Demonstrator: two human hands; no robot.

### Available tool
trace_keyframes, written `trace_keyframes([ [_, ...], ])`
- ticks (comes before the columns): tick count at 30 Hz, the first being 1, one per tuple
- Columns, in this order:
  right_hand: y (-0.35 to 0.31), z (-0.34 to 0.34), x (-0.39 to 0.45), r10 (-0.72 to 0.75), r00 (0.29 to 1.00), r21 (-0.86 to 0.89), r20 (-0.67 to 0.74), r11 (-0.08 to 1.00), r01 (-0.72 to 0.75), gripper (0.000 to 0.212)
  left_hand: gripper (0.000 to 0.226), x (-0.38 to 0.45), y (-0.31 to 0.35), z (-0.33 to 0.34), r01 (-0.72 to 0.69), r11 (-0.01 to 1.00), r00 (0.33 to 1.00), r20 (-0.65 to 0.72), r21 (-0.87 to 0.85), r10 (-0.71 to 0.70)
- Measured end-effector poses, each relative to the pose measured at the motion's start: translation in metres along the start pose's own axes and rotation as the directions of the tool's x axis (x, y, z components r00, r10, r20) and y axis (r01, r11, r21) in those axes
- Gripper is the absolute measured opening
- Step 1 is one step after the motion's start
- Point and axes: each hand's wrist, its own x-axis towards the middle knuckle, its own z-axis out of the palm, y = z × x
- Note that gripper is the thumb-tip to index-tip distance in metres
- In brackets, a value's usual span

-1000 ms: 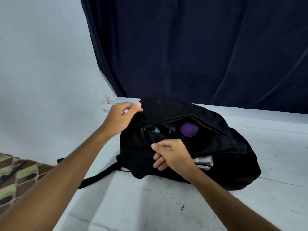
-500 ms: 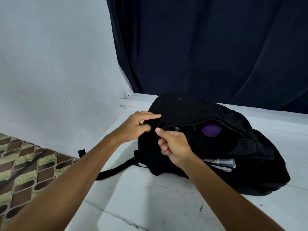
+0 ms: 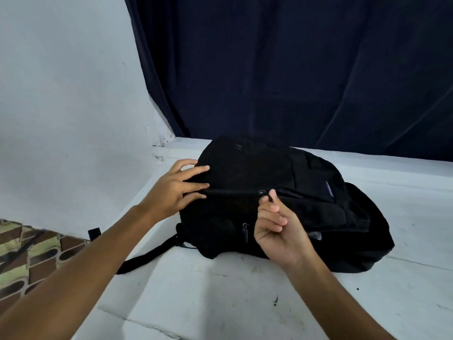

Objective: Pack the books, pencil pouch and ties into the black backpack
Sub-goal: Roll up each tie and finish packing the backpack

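The black backpack (image 3: pixel 282 192) lies on its side on the white table (image 3: pixel 220 290). My left hand (image 3: pixel 176 190) rests with straight, spread fingers on the bag's left end, beside the zip line. My right hand (image 3: pixel 277 231) pinches the zipper pull (image 3: pixel 266 195) at the middle of the bag's front. The zip is drawn shut from the left end up to the pull. A small pale edge (image 3: pixel 316 234), perhaps a book, shows in a lower opening behind my right hand. No pouch or ties are visible.
A black strap (image 3: pixel 147 256) trails off the bag toward the table's left edge. A white wall (image 3: pixel 73 106) stands at the left and a dark blue curtain (image 3: pixel 294 69) hangs behind. A patterned floor (image 3: pixel 24 261) lies below at the left.
My right hand has drawn the zipper pull rightward, closing the opening where a purple item showed. My left hand's fingers have straightened onto the bag's left end.
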Motion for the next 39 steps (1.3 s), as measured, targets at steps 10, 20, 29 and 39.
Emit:
trace_keyframes([
  [10,-0.095,-0.065,-0.063,-0.324,0.938,0.080,-0.124,0.939,0.334,0.019,0.036,-0.004,0.012,0.023,0.033,0.998,0.997,-0.074,0.056,-0.029],
  [20,0.007,-0.054,-0.027,-0.157,0.960,-0.919,-0.231,0.359,-0.163,0.030,0.039,-0.032,0.096,0.050,0.013,0.995,0.996,-0.084,0.099,-0.005],
  [29,0.031,-0.064,0.013,-0.457,0.882,-0.988,-0.116,-0.034,-0.148,0.046,0.050,-0.039,0.084,0.063,0.063,0.987,0.997,0.032,0.145,-0.069],
  [39,0.024,-0.065,-0.007,-0.281,0.955,-0.983,-0.098,0.176,-0.050,0.036,0.042,-0.033,0.094,0.067,0.051,0.991,0.999,-0.007,0.120,-0.050],
])
